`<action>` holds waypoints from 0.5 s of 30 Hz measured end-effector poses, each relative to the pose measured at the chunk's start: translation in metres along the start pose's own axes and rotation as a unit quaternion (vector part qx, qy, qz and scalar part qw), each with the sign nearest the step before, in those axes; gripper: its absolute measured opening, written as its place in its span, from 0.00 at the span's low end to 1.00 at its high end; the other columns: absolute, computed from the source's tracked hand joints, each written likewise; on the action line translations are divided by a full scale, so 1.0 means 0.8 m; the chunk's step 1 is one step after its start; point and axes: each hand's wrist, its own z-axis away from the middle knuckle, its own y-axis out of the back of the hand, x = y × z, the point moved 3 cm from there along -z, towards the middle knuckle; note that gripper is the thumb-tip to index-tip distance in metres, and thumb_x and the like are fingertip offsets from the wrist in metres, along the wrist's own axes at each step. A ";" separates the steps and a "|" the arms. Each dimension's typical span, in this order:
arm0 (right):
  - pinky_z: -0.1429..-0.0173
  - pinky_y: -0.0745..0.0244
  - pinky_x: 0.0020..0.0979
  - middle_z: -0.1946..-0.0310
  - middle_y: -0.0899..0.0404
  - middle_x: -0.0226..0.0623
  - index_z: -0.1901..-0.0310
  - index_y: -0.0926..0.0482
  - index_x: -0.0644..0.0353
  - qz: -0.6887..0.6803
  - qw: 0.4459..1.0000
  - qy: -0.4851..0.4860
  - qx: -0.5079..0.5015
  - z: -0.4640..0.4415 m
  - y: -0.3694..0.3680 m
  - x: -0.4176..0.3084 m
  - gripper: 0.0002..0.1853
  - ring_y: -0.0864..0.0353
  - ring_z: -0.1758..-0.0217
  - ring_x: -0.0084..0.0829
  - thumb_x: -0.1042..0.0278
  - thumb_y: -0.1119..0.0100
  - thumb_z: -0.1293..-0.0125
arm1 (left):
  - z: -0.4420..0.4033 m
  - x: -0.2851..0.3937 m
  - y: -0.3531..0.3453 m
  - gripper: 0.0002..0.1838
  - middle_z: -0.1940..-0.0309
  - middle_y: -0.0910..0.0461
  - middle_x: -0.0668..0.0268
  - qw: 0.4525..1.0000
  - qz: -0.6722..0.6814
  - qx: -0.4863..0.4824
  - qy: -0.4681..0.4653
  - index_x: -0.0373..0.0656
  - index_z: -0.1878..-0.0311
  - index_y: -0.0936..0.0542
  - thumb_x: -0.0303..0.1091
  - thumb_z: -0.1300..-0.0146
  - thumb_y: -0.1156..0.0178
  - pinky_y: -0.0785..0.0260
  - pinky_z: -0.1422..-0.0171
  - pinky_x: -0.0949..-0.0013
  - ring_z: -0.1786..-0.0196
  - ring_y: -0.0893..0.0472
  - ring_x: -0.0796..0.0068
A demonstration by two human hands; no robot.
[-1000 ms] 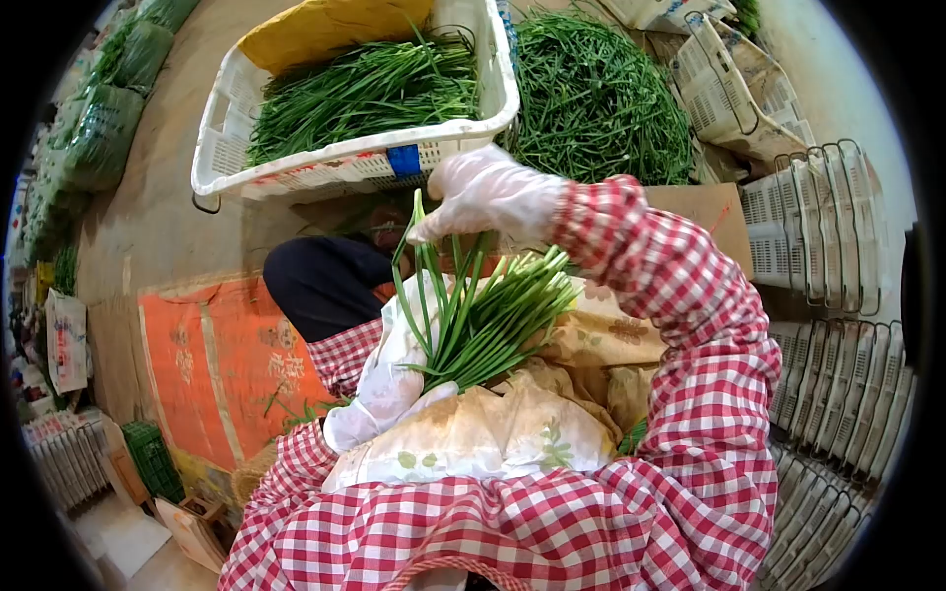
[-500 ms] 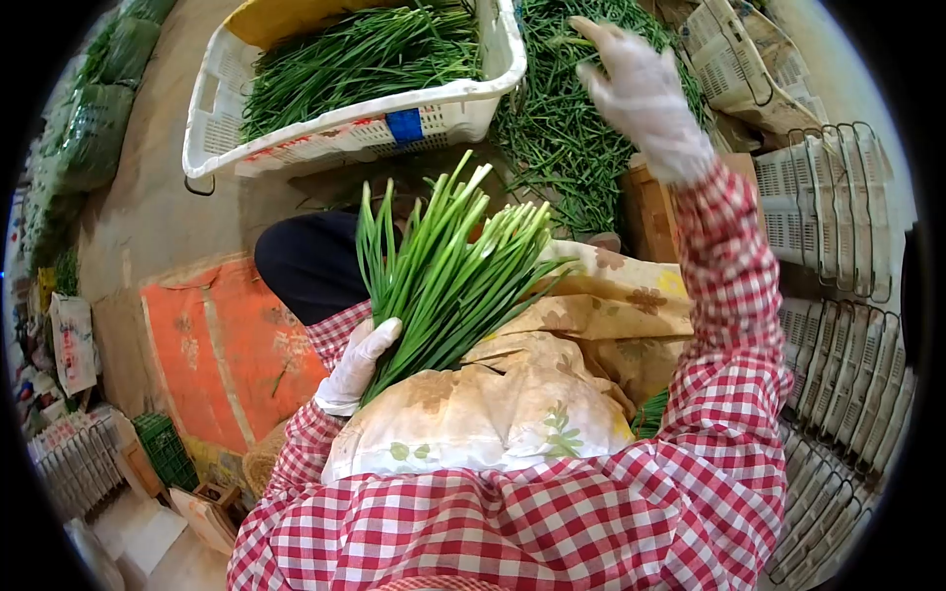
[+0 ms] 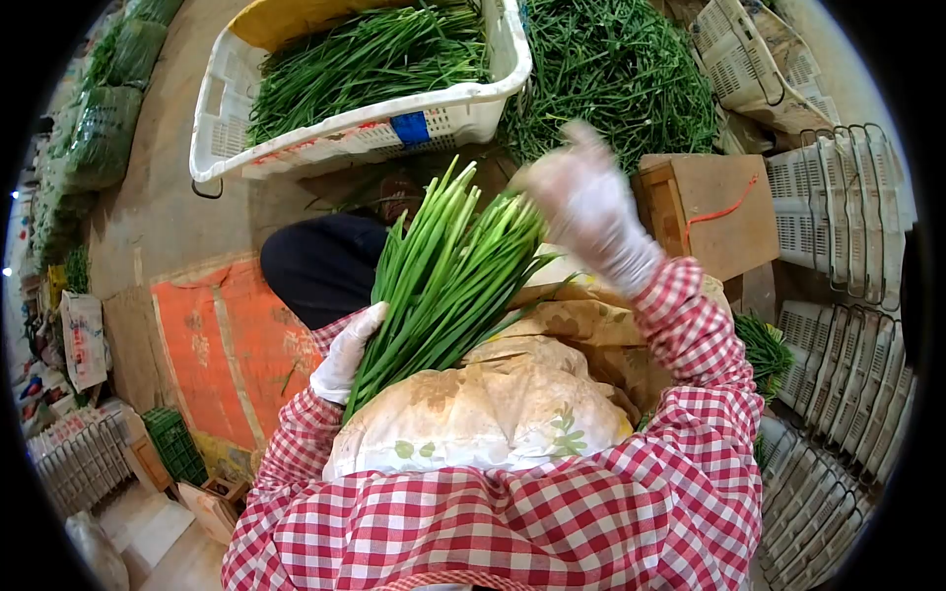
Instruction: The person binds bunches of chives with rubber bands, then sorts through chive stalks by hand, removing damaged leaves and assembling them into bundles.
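A bunch of long green stalks (image 3: 434,286) with pale ends fans upward over the stained apron on my lap. My left hand (image 3: 351,355), in a thin whitish glove, is closed round the lower left side of the bunch. My right hand (image 3: 583,202), gloved too, is at the upper right of the bunch by its pale ends; motion smears its fingers, so what they hold is unclear. Beyond the bunch stands a white crate (image 3: 434,106) holding more green stalks. To its right lies a large heap of loose greens (image 3: 621,84).
A wooden box (image 3: 724,212) with a red cord stands right of my right hand. White crates (image 3: 838,212) are stacked along the right side. An orange sheet (image 3: 232,345) lies on the floor at left, near a green crate (image 3: 174,443). Bagged greens (image 3: 103,128) line the far left.
My right hand has gone from beside the bunch out over the heap, then back towards the pale ends. My left hand has lifted the bunch more upright and still holds it.
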 end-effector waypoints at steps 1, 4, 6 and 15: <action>0.41 0.28 0.43 0.77 0.27 0.28 0.54 0.25 0.57 0.019 0.990 -0.023 0.138 0.011 -0.005 0.045 0.09 0.24 0.71 0.26 0.75 0.49 0.36 | 0.002 0.001 -0.004 0.26 0.52 0.21 0.64 1.000 0.000 -0.001 -0.001 0.37 0.42 0.27 0.49 0.34 0.46 0.29 0.47 0.72 0.53 0.21 0.76; 0.41 0.28 0.41 0.53 0.23 0.44 0.45 0.27 0.63 0.077 0.945 -0.317 0.038 0.010 0.007 0.105 0.18 0.23 0.49 0.37 0.65 0.48 0.34 | 0.009 0.012 -0.029 0.29 0.45 0.26 0.64 0.994 -0.096 -0.041 -0.023 0.38 0.37 0.32 0.49 0.33 0.47 0.33 0.41 0.70 0.46 0.26 0.76; 0.37 0.30 0.41 0.46 0.24 0.46 0.42 0.27 0.61 -0.250 0.874 -0.406 -0.091 -0.019 0.015 0.092 0.23 0.26 0.41 0.39 0.55 0.51 0.31 | 0.009 0.013 -0.030 0.31 0.41 0.29 0.62 0.982 -0.171 -0.054 -0.053 0.37 0.34 0.36 0.49 0.33 0.48 0.39 0.36 0.69 0.41 0.29 0.73; 0.58 0.26 0.31 0.69 0.17 0.36 0.62 0.18 0.66 -0.432 0.772 -0.320 -0.340 -0.071 -0.027 0.012 0.20 0.20 0.65 0.31 0.52 0.38 0.40 | 0.028 0.035 -0.062 0.35 0.37 0.33 0.61 0.960 -0.256 -0.081 -0.078 0.36 0.30 0.44 0.47 0.33 0.47 0.46 0.31 0.67 0.37 0.35 0.71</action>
